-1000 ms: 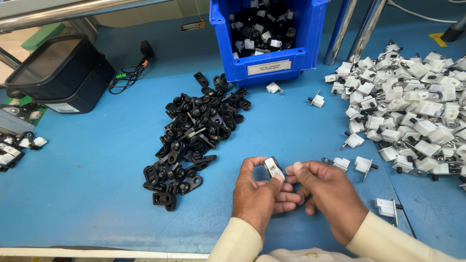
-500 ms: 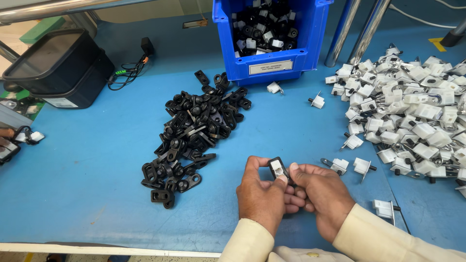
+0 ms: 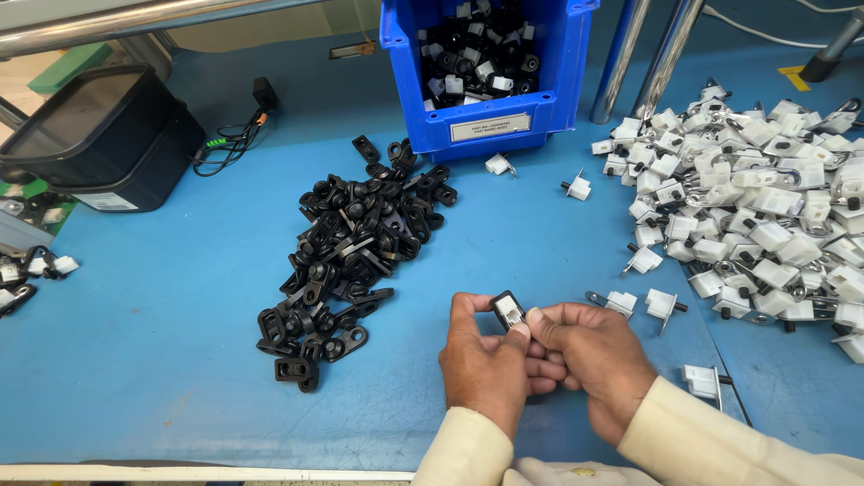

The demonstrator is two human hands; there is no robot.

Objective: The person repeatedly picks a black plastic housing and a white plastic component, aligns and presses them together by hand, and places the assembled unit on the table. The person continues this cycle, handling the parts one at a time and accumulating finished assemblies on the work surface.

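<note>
Both my hands meet near the table's front edge and pinch one small part (image 3: pixel 508 310), a black housing with a white insert. My left hand (image 3: pixel 481 364) grips it from the left with thumb and fingers. My right hand (image 3: pixel 589 355) presses on it from the right with the thumb on top. A heap of black plastic clips (image 3: pixel 355 247) lies just left of my hands. A big heap of white plastic pieces with metal pins (image 3: pixel 756 216) lies to the right, with a few loose ones (image 3: pixel 643 303) close to my right hand.
A blue bin (image 3: pixel 490 121) holding assembled black-and-white parts stands at the back centre. A black tray-like container (image 3: pixel 99 135) sits at the back left, with a small cable (image 3: pixel 234 135) beside it. Two metal posts (image 3: pixel 648 54) rise behind the white heap. The blue table (image 3: pixel 135 360) ends at a white front edge.
My hands have stayed in place, turning and pressing the small part between the fingers. The view has shifted slightly; the heaps have not moved.
</note>
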